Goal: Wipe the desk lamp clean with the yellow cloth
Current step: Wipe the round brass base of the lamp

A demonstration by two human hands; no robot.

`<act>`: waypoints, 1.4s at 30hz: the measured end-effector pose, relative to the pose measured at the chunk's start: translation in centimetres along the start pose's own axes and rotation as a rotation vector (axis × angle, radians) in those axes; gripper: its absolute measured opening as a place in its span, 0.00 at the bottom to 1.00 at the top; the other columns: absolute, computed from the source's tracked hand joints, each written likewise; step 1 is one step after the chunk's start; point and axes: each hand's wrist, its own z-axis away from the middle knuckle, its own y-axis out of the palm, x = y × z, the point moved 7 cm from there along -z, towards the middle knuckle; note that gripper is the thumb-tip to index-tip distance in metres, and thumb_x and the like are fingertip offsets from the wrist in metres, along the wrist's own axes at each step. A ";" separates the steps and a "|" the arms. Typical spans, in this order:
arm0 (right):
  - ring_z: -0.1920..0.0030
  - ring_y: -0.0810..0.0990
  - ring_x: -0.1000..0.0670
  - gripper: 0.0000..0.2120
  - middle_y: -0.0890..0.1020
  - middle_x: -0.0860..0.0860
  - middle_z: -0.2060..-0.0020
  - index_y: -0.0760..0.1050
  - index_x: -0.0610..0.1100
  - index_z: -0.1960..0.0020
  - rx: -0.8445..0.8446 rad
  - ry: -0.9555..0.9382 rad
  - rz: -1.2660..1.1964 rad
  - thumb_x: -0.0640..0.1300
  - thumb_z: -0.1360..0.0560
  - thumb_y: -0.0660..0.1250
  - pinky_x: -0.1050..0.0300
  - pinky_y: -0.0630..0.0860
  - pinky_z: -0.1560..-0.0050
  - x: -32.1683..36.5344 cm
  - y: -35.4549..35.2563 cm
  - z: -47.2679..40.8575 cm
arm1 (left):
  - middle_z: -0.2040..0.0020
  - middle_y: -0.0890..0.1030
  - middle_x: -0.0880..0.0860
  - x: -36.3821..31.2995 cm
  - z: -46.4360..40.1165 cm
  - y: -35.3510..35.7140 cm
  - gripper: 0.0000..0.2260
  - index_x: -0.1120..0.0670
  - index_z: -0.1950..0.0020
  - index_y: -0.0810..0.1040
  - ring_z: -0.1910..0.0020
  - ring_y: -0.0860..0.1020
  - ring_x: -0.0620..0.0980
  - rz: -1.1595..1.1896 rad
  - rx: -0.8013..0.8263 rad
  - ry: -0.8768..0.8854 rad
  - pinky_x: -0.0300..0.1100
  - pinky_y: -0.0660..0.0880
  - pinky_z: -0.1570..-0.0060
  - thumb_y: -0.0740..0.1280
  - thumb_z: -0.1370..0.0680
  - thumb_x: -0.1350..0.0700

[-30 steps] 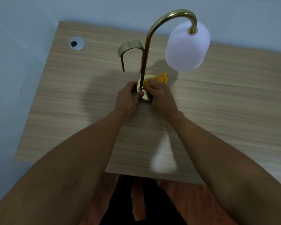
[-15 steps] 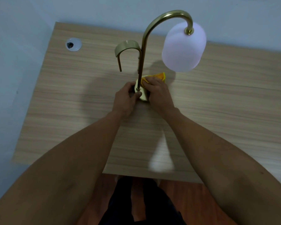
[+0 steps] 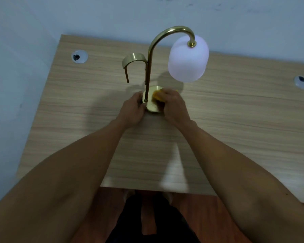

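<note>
My head view looks down on the wooden desk [image 3: 235,130], which fills most of the frame and meets a pale wall [image 3: 112,16] at its far edge; a strip of reddish floor [image 3: 205,218] shows below the near edge. My 2 bare forearms reach in from the bottom corners and converge at the desk's middle. The desk lamp [image 3: 148,67] stands there upright: a brass stem rises from the round brass base [image 3: 153,106], curves over to the right and carries a white frosted shade [image 3: 188,60] hanging above the desk, while a smaller brass hook [image 3: 132,61] branches off to the left. My left hand [image 3: 132,111] is curled closed against the left edge of the base, touching it beside the foot of the stem. My right hand [image 3: 174,106] is bunched around the yellow cloth [image 3: 157,96], pressing it down on the right part of the base top; the hand is motion-blurred and only a small fold of cloth shows past the fingers. 2 round cable grommets sit in the desk, 1 near the far-left corner [image 3: 79,56] and 1 near the right edge [image 3: 301,82].
</note>
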 end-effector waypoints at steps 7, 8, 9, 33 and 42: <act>0.17 0.53 0.39 0.27 0.56 0.37 0.18 0.56 0.36 0.18 0.190 0.323 -0.169 0.33 0.17 0.56 0.53 0.48 0.21 1.4 3.4 0.0 | 0.29 0.75 0.60 -2.1 -0.7 -2.1 0.23 0.58 0.24 0.69 0.38 0.80 0.53 -0.030 -0.016 0.052 0.36 0.71 0.44 0.64 0.19 0.65; 0.17 0.48 0.39 0.29 0.51 0.37 0.17 0.53 0.36 0.18 0.219 0.339 -0.183 0.33 0.17 0.56 0.52 0.45 0.20 1.6 4.0 0.2 | 0.29 0.75 0.60 -2.3 -0.7 -2.1 0.23 0.57 0.24 0.69 0.39 0.79 0.51 -0.031 -0.001 0.055 0.36 0.71 0.44 0.63 0.20 0.65; 0.17 0.46 0.38 0.31 0.48 0.37 0.17 0.51 0.36 0.17 0.210 0.344 -0.197 0.34 0.18 0.58 0.49 0.46 0.19 1.7 4.3 0.4 | 0.28 0.75 0.60 -2.4 -0.7 -2.2 0.23 0.57 0.24 0.69 0.38 0.79 0.50 -0.028 0.009 0.056 0.36 0.70 0.44 0.62 0.20 0.66; 0.48 0.85 0.34 0.17 0.84 0.37 0.42 0.82 0.36 0.39 0.165 -0.050 0.496 0.40 0.21 0.60 0.42 0.84 0.56 4.1 5.6 3.4 | 0.55 0.83 0.53 -6.9 -0.2 -4.6 0.10 0.54 0.45 0.77 0.54 0.81 0.56 -0.091 -0.013 0.245 0.57 0.78 0.50 0.62 0.17 0.49; 0.49 0.81 0.48 0.14 0.84 0.49 0.50 0.78 0.44 0.39 -0.322 0.547 -0.346 0.36 0.22 0.62 0.55 0.77 0.49 -1.3 -3.3 3.9 | 0.53 0.81 0.52 -6.5 -0.9 -4.3 0.10 0.52 0.43 0.76 0.48 0.78 0.59 -0.111 0.064 0.205 0.56 0.76 0.45 0.61 0.17 0.47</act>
